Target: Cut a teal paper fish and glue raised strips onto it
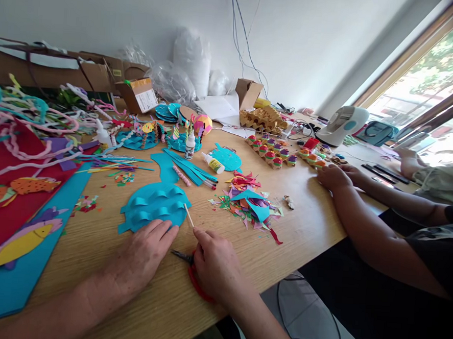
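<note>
A round blue paper cutout [153, 206] with raised paper loops lies on the table before me. My left hand [148, 246] rests with its fingers flat on the cutout's near edge. Between the fingertips of my right hand [216, 263] is a thin wooden stick [189, 216], its far tip at the right edge of the cutout. Scissors [183, 256] with red handles lie under my right hand, partly hidden by it. Just beyond the cutout are blue paper strips [190, 168], a pink spiral-patterned stick [182, 175] and a glue bottle [214, 163] on its side.
Paper scraps [253, 199] are heaped to the right. Another glue bottle [190, 146] stands upright farther back. Red and blue sheets with paper fish [24, 246] cover the left side. At right, another person's hands [335, 176] are beside painted egg-carton pieces [271, 152].
</note>
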